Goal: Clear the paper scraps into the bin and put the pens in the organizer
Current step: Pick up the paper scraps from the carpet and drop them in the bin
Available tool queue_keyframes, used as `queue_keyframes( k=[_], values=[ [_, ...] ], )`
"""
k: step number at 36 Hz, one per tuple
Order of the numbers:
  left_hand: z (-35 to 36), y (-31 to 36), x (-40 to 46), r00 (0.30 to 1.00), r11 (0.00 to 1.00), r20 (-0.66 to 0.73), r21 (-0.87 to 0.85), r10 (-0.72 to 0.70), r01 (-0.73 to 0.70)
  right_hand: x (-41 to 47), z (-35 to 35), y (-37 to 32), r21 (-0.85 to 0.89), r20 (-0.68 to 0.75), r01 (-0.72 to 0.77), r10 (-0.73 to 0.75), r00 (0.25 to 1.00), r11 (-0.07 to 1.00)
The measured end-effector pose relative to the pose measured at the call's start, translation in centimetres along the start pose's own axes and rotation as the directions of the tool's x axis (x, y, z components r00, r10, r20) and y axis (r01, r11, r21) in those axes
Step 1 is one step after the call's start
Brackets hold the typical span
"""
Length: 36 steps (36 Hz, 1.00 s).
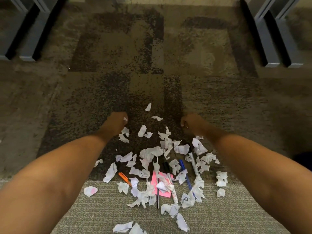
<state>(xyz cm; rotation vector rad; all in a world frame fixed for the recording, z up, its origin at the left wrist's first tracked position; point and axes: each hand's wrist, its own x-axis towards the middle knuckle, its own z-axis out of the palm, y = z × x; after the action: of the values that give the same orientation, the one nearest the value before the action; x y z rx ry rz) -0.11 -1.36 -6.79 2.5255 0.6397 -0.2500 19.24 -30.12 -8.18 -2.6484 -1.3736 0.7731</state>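
Observation:
Many crumpled white paper scraps lie scattered on the carpet between my forearms. Among them lie several pens: an orange pen, a blue pen, a black-capped marker, a white marker, a clear pen and a thin dark pen. My left hand is curled at the far left edge of the pile, with a white scrap showing at its fingers. At the far right edge, my right hand is curled too, a small white bit under its fingers. Neither bin nor organizer is in view.
A pink sticky note lies under the scraps. Grey furniture legs stand on the patterned carpet at the far left and far right. A dark object sits at the right edge.

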Motion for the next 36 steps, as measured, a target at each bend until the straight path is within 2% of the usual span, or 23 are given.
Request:
queue_keyframes(
  k=[3, 7, 10, 15, 20, 25, 28, 36],
  values=[
    [-0.8, 0.2, -0.5, 0.999, 0.998, -0.008, -0.035, 0.043, -0.043, -1.0, -0.9, 0.2, 0.084, -0.038, -0.055, 0.058, 0.998, 0.995],
    [-1.6, 0.6, -1.1, 0.997, 0.998, 0.062, -0.049, -0.044, 0.047, -2.7, -2.4, 0.3, 0.177, -0.075, -0.096, 0.110, 0.991, 0.980],
    [-2.2, 0.8, -1.7, 0.993, 0.991, 0.062, -0.082, -0.098, 0.103, -3.9, -3.0, 0.6, 0.244, -0.089, -0.186, 0.213, 0.973, 0.952],
    [-3.0, 1.4, -2.9, 0.994, 0.994, 0.046, -0.028, -0.103, 0.104, -6.2, -2.6, 1.8, 0.317, -0.039, -0.309, 0.338, 0.940, 0.897],
    [-2.3, 2.0, -3.4, 0.984, 0.994, 0.139, 0.024, -0.112, 0.109, -7.3, -2.6, 2.2, 0.264, -0.019, -0.312, 0.329, 0.944, 0.912],
    [-0.8, 2.1, -3.6, 0.957, 0.982, 0.233, 0.120, -0.171, 0.146, -8.0, -2.1, 2.3, 0.070, 0.175, -0.309, 0.293, 0.940, 0.949],
    [-0.1, 1.8, -3.8, 0.957, 0.978, 0.216, 0.115, -0.195, 0.173, -7.8, -1.2, 2.7, -0.016, 0.252, -0.315, 0.309, 0.917, 0.949],
    [1.1, 1.3, -3.6, 0.959, 0.978, 0.189, 0.045, -0.209, 0.205, -6.3, 0.4, 2.0, -0.095, 0.304, -0.319, 0.332, 0.893, 0.943]
  ],
)
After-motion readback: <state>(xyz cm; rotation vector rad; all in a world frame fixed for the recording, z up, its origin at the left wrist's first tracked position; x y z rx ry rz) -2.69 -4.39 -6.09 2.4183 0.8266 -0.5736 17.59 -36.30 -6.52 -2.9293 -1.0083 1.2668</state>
